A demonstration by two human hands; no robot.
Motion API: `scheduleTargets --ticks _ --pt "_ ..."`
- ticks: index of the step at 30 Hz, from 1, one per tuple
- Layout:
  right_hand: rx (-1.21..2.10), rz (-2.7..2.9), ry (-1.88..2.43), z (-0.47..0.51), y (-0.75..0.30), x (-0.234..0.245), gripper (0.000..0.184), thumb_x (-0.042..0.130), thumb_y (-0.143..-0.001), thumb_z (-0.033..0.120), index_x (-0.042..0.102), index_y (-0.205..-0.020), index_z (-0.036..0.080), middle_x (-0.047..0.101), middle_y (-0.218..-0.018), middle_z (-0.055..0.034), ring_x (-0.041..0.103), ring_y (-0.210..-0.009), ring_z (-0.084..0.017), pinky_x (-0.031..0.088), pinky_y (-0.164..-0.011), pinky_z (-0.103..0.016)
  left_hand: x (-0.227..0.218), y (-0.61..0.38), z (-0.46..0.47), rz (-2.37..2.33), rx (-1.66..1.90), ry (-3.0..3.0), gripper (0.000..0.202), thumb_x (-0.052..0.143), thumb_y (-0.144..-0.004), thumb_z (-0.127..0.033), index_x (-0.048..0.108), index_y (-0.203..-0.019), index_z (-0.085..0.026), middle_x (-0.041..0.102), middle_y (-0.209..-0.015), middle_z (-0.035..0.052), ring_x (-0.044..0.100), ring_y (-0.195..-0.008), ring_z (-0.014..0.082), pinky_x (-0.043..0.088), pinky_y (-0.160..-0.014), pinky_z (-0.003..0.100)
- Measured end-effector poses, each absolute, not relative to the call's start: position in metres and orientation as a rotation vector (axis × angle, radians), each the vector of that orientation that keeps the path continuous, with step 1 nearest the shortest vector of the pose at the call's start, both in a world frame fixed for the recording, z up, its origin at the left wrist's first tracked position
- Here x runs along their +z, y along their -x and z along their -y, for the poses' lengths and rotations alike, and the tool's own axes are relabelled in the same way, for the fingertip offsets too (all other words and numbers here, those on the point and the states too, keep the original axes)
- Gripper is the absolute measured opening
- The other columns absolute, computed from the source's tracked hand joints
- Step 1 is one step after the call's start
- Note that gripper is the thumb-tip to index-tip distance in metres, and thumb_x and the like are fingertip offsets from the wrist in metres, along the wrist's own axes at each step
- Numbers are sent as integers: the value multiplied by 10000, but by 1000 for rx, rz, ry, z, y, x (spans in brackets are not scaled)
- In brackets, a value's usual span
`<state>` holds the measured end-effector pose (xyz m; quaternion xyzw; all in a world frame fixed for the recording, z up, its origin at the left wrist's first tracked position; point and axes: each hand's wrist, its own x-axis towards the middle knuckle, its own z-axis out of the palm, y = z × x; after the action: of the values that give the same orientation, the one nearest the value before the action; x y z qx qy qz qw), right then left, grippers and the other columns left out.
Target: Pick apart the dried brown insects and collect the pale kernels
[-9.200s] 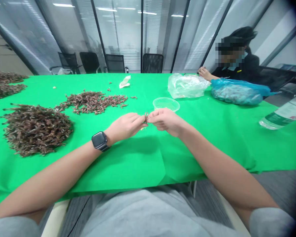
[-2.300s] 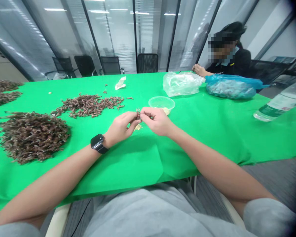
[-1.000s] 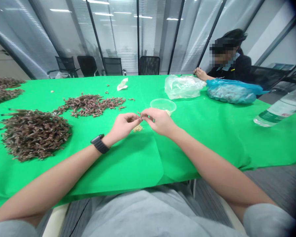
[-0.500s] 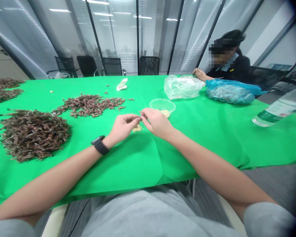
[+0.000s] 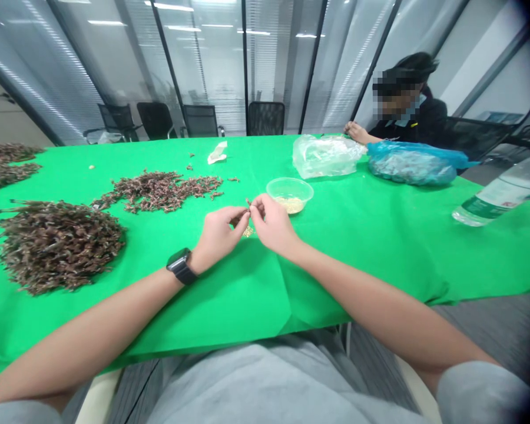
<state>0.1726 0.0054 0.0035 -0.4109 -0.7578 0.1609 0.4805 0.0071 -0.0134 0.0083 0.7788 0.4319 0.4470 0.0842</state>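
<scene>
My left hand (image 5: 223,232) and my right hand (image 5: 271,227) meet fingertip to fingertip over the green cloth, both closed in a pinch. Between them pokes up a small dried brown plant piece (image 5: 248,203), mostly covered by the fingers. Just beneath lies a little heap of pale yellow grains (image 5: 248,232). Behind my right hand stands a clear round plastic bowl (image 5: 290,187) with more such grains at its bottom. Left of my hands, a loose pile of short brown pieces (image 5: 159,191) spreads out, and a bigger heap of brown dried stalks (image 5: 59,247) sits nearer.
More brown stalks (image 5: 6,162) lie at the far left. A crumpled white paper (image 5: 217,152) is at the back. To the right are a clear plastic bag (image 5: 324,156), a blue bag (image 5: 415,162) and a tilted-looking water bottle (image 5: 494,200). Another person (image 5: 406,106) sits beyond.
My right hand has turned slightly and drawn a little left and down, and more of the brown piece shows above the fingertips. The left hand stays close against it.
</scene>
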Motion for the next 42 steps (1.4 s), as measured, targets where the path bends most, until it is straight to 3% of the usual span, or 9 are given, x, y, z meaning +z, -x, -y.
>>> scheduleTargets --ticks 8,17,21,26,31,42 --pt "27 2114 976 -5 -183 10 261 398 -1038 268 634 -973 176 696 -944 -97 594 -852 -201 399 -790 -323 15 -2 12 -1360 1265 -2446 281 533 -973 -347 751 -904 -184 740 -770 36 593 -616 138 438 -639 255" --pt "-155 2216 1030 -9 -183 8 286 441 -1002 253 658 -846 152 697 -788 -104 583 -700 -194 362 -685 -323 15 -4 16 -1285 1233 -2398 242 558 -958 -323 742 -882 -186 728 -757 41 592 -639 142 417 -636 243" --pt "-59 2154 997 -10 -182 7 265 480 -971 242 622 -758 173 665 -717 -62 539 -645 -162 358 -666 -305 13 -5 16 -1297 1224 -2438 266 529 -983 -328 742 -895 -196 752 -785 31 623 -639 140 423 -624 240" --pt "291 1908 1010 -6 -178 10 209 586 -857 232 576 -653 191 587 -594 12 479 -561 -118 351 -603 -272 10 -7 17 -1286 1256 -2405 254 517 -998 -325 741 -972 -208 769 -802 22 665 -656 142 446 -643 237" --pt "618 1793 1005 -8 -177 12 233 545 -867 271 567 -650 189 536 -559 23 450 -539 -115 331 -555 -266 8 -6 14 -1320 1264 -2477 264 507 -1009 -322 737 -1063 -204 771 -833 41 678 -684 146 443 -643 237" --pt "537 1983 902 -14 -188 14 313 496 -927 299 514 -634 189 477 -564 40 410 -540 -104 277 -555 -274 8 -5 15 -1333 1309 -2516 268 523 -1019 -340 735 -1109 -204 789 -920 56 699 -712 149 475 -666 240"
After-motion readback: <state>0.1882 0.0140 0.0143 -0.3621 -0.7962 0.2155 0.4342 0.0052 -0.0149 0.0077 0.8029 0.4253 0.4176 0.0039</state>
